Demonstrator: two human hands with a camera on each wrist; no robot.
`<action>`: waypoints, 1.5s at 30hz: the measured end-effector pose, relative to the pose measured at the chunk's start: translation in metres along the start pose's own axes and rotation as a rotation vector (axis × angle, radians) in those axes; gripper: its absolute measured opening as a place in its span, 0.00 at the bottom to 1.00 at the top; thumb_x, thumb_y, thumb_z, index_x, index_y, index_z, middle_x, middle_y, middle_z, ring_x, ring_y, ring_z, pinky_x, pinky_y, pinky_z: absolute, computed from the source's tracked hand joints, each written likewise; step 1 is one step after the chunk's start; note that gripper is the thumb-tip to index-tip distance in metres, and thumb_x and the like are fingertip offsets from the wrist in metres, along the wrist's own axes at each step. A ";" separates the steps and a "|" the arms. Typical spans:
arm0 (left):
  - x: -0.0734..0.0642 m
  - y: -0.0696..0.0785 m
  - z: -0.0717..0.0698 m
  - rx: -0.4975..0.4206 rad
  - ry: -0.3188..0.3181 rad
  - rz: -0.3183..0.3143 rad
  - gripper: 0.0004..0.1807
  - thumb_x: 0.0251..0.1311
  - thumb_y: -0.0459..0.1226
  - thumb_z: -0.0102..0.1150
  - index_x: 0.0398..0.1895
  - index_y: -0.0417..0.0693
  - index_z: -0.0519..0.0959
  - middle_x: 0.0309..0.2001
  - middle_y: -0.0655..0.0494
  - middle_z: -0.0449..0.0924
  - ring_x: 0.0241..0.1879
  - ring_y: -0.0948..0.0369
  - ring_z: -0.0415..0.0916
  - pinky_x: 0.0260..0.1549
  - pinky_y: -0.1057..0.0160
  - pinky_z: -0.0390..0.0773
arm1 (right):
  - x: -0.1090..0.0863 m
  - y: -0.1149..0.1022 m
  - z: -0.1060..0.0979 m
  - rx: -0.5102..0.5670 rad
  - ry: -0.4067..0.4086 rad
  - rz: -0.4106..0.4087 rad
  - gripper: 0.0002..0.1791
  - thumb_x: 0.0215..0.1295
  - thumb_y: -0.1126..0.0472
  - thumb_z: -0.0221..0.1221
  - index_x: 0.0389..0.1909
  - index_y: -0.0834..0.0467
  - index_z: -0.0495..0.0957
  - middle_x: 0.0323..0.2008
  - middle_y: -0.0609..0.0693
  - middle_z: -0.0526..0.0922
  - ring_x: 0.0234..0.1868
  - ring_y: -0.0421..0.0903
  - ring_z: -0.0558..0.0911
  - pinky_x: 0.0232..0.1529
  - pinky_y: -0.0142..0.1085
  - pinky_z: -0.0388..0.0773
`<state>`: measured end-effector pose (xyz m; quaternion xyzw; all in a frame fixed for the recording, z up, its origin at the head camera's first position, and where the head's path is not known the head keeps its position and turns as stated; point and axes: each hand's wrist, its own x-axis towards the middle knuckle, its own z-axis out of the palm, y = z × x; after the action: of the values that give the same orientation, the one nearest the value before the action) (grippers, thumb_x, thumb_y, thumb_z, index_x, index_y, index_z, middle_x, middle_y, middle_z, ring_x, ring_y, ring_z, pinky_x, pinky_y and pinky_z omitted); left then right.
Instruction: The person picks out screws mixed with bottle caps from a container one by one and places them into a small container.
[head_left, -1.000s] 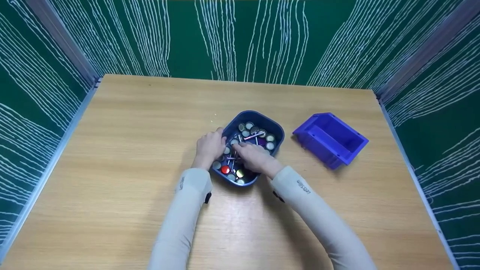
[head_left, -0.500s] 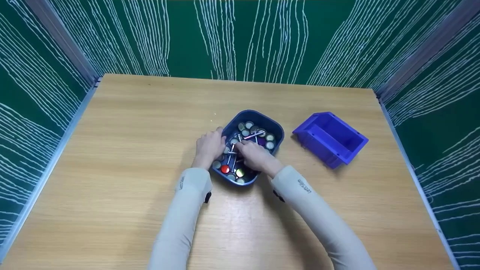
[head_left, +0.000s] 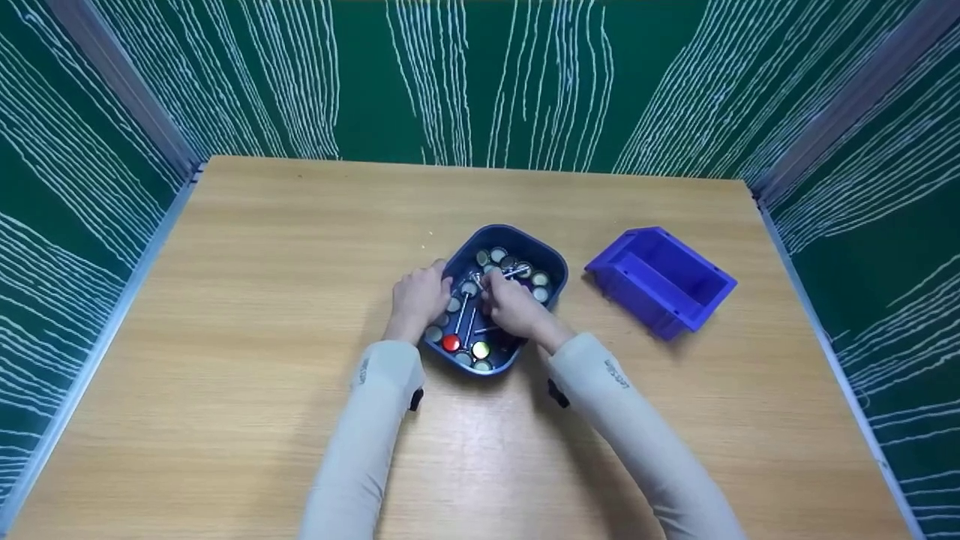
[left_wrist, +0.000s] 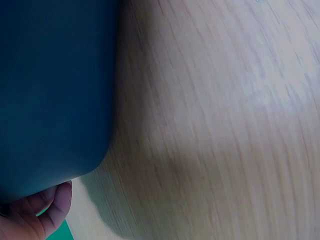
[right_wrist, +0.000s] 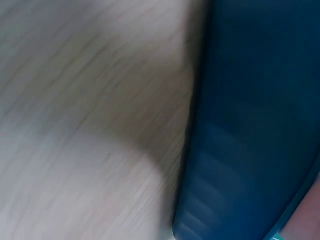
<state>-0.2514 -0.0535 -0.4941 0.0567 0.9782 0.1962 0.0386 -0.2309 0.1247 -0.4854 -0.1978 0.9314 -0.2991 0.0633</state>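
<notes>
A dark blue rounded bin sits mid-table, holding several bottle caps and shiny metal rods. My left hand grips its left rim; in the left wrist view, curled fingers lie against the bin's outer wall. My right hand reaches inside, fingers bent down among the contents beside a metal rod; I cannot tell whether they pinch anything. Left of that hand lies another metal rod. A red cap and a yellow-green cap rest near the front end. The right wrist view shows mostly bin wall.
To the right of the dark bin stands a purple-blue open-front storage bin. Tiny pale specks dot the wooden table at its left. Green panels with white streaks enclose the back and sides.
My right hand has shifted slightly toward the far side of the dark bin. Metal rods left of it have turned to lie more lengthwise. My left hand has stayed on the rim.
</notes>
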 end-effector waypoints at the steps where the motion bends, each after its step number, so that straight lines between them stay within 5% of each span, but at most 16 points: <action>1: 0.000 0.000 0.000 0.000 0.003 0.001 0.19 0.72 0.46 0.48 0.60 0.50 0.74 0.48 0.39 0.84 0.46 0.41 0.83 0.42 0.44 0.80 | 0.000 0.000 0.000 0.024 0.006 0.002 0.08 0.72 0.67 0.48 0.48 0.63 0.67 0.33 0.58 0.81 0.37 0.53 0.82 0.42 0.47 0.79; 8: -0.002 0.001 0.000 0.016 0.015 0.000 0.18 0.71 0.45 0.49 0.59 0.50 0.75 0.49 0.38 0.83 0.46 0.39 0.82 0.41 0.43 0.81 | 0.001 -0.001 -0.011 0.298 -0.004 0.046 0.09 0.74 0.66 0.47 0.50 0.66 0.66 0.34 0.62 0.82 0.32 0.51 0.83 0.34 0.36 0.79; 16: -0.003 0.001 -0.002 0.027 0.008 -0.006 0.20 0.72 0.46 0.48 0.62 0.51 0.73 0.52 0.39 0.83 0.48 0.41 0.82 0.43 0.44 0.80 | -0.001 0.002 -0.043 0.444 0.085 0.077 0.09 0.74 0.67 0.48 0.50 0.67 0.67 0.33 0.63 0.82 0.29 0.55 0.84 0.29 0.31 0.77; 20: -0.003 0.001 -0.003 0.020 -0.013 -0.016 0.21 0.72 0.46 0.48 0.64 0.51 0.72 0.53 0.39 0.82 0.49 0.41 0.82 0.45 0.45 0.80 | -0.004 0.009 -0.058 0.521 0.085 0.096 0.10 0.75 0.68 0.45 0.52 0.69 0.65 0.33 0.61 0.79 0.27 0.48 0.82 0.30 0.33 0.79; 27: -0.003 0.001 -0.003 0.009 -0.032 -0.020 0.23 0.72 0.46 0.47 0.66 0.51 0.71 0.54 0.39 0.82 0.50 0.42 0.81 0.46 0.46 0.80 | -0.011 0.027 -0.082 0.517 0.131 0.113 0.15 0.77 0.66 0.44 0.57 0.71 0.65 0.38 0.65 0.79 0.31 0.45 0.82 0.36 0.35 0.80; 38: -0.004 0.002 -0.003 0.015 0.007 -0.012 0.19 0.72 0.45 0.48 0.61 0.50 0.74 0.52 0.39 0.83 0.50 0.41 0.82 0.45 0.44 0.80 | -0.026 0.056 -0.113 0.544 0.205 0.169 0.15 0.75 0.66 0.48 0.56 0.71 0.68 0.33 0.50 0.81 0.29 0.37 0.82 0.29 0.27 0.77; 45: -0.003 0.002 -0.004 0.017 -0.005 -0.015 0.20 0.72 0.46 0.48 0.62 0.51 0.74 0.51 0.40 0.83 0.50 0.42 0.82 0.45 0.44 0.80 | -0.039 0.073 -0.137 0.458 0.233 0.233 0.15 0.77 0.61 0.47 0.56 0.67 0.66 0.39 0.51 0.79 0.37 0.38 0.82 0.42 0.29 0.81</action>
<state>-0.2483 -0.0531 -0.4898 0.0503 0.9801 0.1875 0.0418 -0.2519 0.2678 -0.4162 -0.0343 0.8570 -0.5131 0.0326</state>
